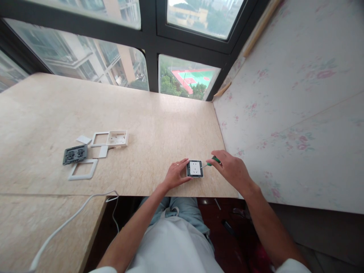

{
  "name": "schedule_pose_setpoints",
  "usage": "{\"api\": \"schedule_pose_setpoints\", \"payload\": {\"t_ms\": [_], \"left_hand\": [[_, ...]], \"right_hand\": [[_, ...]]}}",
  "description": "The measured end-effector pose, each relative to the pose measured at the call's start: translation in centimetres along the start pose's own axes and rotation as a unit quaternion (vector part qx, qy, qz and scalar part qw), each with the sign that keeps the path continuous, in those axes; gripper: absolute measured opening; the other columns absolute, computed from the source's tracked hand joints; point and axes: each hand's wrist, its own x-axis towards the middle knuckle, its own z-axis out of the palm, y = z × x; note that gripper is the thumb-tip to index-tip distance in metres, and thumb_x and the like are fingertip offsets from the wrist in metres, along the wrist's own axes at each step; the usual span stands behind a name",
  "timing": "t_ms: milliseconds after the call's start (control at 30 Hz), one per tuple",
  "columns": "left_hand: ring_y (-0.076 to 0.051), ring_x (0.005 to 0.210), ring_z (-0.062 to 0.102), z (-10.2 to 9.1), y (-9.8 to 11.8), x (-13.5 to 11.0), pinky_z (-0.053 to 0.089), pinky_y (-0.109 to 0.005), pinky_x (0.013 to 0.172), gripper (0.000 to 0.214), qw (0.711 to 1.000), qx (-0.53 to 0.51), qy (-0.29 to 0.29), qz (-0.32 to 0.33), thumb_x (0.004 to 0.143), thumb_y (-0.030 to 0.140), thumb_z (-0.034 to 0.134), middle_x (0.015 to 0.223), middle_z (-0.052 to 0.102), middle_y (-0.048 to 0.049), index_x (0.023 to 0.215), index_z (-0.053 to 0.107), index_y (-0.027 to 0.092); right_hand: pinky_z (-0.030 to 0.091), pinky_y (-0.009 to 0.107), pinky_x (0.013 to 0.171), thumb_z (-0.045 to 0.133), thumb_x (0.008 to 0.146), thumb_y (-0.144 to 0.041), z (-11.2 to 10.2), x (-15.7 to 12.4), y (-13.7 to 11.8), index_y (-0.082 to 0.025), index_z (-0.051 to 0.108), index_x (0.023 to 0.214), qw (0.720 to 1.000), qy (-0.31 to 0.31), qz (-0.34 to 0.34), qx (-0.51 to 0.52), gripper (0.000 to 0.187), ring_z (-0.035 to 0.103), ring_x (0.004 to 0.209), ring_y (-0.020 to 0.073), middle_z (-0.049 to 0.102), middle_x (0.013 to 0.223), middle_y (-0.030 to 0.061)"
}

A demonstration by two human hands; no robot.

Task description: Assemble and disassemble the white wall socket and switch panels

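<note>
A wall socket with a white face and dark frame lies on the stone-look counter near its front edge. My left hand grips it from the left, thumb along the near side and fingers at the far side. In my right hand is a screwdriver with a green handle, pinched between the fingers. Its metal shaft slants left, and the tip meets the right side of the socket. Whether a screw sits under the tip is too small to make out.
To the left lie a dark socket back, a white frame, a second white frame, a white mounting box and small white plates. A white cable crosses the lower left. A papered wall bounds the right.
</note>
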Motion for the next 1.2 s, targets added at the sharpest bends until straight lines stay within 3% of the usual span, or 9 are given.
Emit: {"api": "schedule_pose_setpoints", "payload": {"t_ms": [100,233,300,500,633,700,900,1067,1200], "left_hand": [[-0.031,0.134,0.050,0.0,0.0,0.0,0.040,-0.048,0.107,0.081,1.000,0.001,-0.001,-0.001,0.078,0.049,0.076,0.152,0.046,-0.0115,0.147,0.040,0.027],[-0.031,0.134,0.050,0.0,0.0,0.0,0.040,-0.048,0.107,0.080,1.000,0.003,-0.001,0.001,0.078,0.049,0.076,0.152,0.045,-0.0113,0.147,0.041,0.027],[-0.031,0.134,0.049,-0.1,0.1,0.0,0.040,-0.048,0.107,0.080,1.000,0.002,-0.004,0.001,0.078,0.050,0.075,0.152,0.045,-0.0115,0.147,0.041,0.027],[-0.031,0.134,0.050,-0.1,0.2,0.0,0.039,-0.047,0.108,0.081,1.000,-0.001,-0.005,-0.003,0.078,0.050,0.075,0.152,0.046,-0.0116,0.147,0.041,0.027],[-0.031,0.135,0.049,-0.2,0.2,0.0,0.039,-0.048,0.108,0.080,1.000,0.000,-0.006,-0.003,0.077,0.049,0.076,0.152,0.046,-0.0120,0.146,0.042,0.026],[-0.031,0.134,0.050,-0.2,0.2,0.1,0.039,-0.048,0.107,0.080,1.000,0.000,-0.006,-0.004,0.077,0.049,0.076,0.152,0.046,-0.0120,0.146,0.042,0.026],[-0.031,0.135,0.049,-0.1,0.1,0.0,0.040,-0.047,0.107,0.080,1.000,0.001,-0.001,0.002,0.078,0.049,0.076,0.152,0.046,-0.0116,0.147,0.041,0.027],[-0.030,0.133,0.051,-0.1,0.1,0.0,0.041,-0.047,0.106,0.080,1.000,0.002,-0.004,0.000,0.078,0.048,0.076,0.152,0.046,-0.0117,0.146,0.041,0.026],[-0.030,0.134,0.050,-0.1,0.1,0.0,0.040,-0.047,0.106,0.080,1.000,0.002,-0.004,-0.001,0.078,0.049,0.076,0.152,0.046,-0.0118,0.147,0.041,0.026]], "right_hand": [[0.054,0.033,0.066,0.053,0.095,-0.046,-0.1,0.0,-0.3,-0.022,0.064,0.105,1.000,-0.016,0.000,0.007,0.028,0.069,0.079,0.0236,0.071,0.096,0.0096],[0.048,0.046,0.102,0.049,0.091,-0.023,-0.7,-0.6,0.0,-0.023,0.051,0.130,0.995,-0.043,-0.020,0.089,0.039,0.057,0.126,0.0288,0.055,0.139,0.0136],[0.046,0.045,0.105,0.044,0.087,-0.015,-1.3,-0.8,0.2,-0.023,0.047,0.135,0.989,-0.079,-0.010,0.126,0.049,0.056,0.128,0.0256,0.052,0.143,0.0129],[0.053,0.030,0.068,0.054,0.092,-0.036,-2.8,0.0,-0.3,-0.023,0.062,0.102,0.982,-0.160,0.079,0.066,0.019,0.071,0.077,0.0207,0.075,0.087,0.0051],[0.040,0.031,0.052,0.047,0.090,-0.066,-2.6,0.6,-0.6,-0.020,0.064,0.076,0.965,-0.122,0.135,-0.190,0.052,0.068,0.060,0.0279,0.068,0.061,0.0100],[0.041,0.032,0.052,0.042,0.090,-0.070,-2.3,0.7,-0.3,-0.019,0.065,0.079,0.961,-0.103,0.134,-0.218,0.058,0.069,0.063,0.0300,0.069,0.064,0.0117],[0.053,0.040,0.088,0.051,0.094,-0.058,-0.5,0.4,0.7,-0.023,0.057,0.115,0.994,-0.021,-0.051,0.090,0.042,0.066,0.109,0.0267,0.067,0.121,0.0133],[0.054,0.034,0.080,0.063,0.092,-0.040,1.5,-0.1,0.2,-0.024,0.057,0.081,0.964,0.048,-0.078,0.249,0.020,0.068,0.089,0.0198,0.068,0.093,0.0051],[0.054,0.035,0.078,0.063,0.091,-0.037,1.4,-0.2,-0.2,-0.024,0.056,0.088,0.973,0.043,-0.012,0.225,0.015,0.065,0.085,0.0201,0.064,0.091,0.0046]]}}
